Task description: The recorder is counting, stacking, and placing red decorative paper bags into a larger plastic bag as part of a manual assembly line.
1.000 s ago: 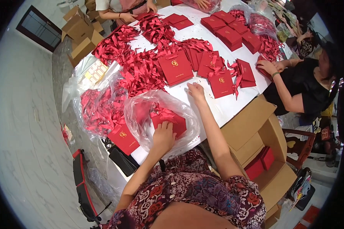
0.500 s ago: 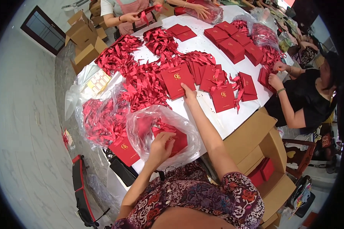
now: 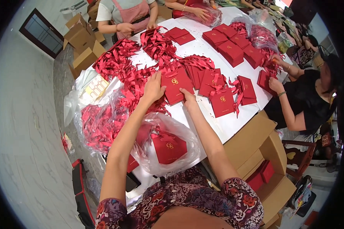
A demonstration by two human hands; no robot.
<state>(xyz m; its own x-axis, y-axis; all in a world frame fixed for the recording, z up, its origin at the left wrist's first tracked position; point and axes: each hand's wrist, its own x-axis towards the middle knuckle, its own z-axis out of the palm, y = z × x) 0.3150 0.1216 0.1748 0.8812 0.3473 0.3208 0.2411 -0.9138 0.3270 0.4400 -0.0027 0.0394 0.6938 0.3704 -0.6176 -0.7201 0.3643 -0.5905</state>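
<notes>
Both hands on the same red paper bag [image 3: 176, 84], lying flat on the white table [image 3: 233, 126], centre of frame, slightly above middle.

Left hand [image 3: 153, 89]: at the bag's left edge, fingers spread a little and curled over that edge, palm down. Touching it for sure; can't tell if the grip actually closes around the edge.

Right hand [image 3: 189, 98]: at the bag's lower right corner, fingers close together, tips pressing on the corner. Thumb is hidden, so can't tell whether I'm pinching it or just pressing.

Around it:
- loose red ribbons [image 3: 141, 76] heaped left and above the bag, touching its left side
- more flat red bags [image 3: 221, 102] just right of it, some overlapping
- clear plastic bag [image 3: 172, 147] lower centre, between my forearms, another red bag inside
- second plastic bag of ribbons [image 3: 99, 126] at left
- open cardboard box [image 3: 263, 168] lower right, off the table edge, red items inside
- stack of red bags [image 3: 233, 47] upper right of the table

Other people: one in black at the right edge, hand [image 3: 276, 84] on a red bag; one in a pink apron [image 3: 132, 13] at the top.
</notes>
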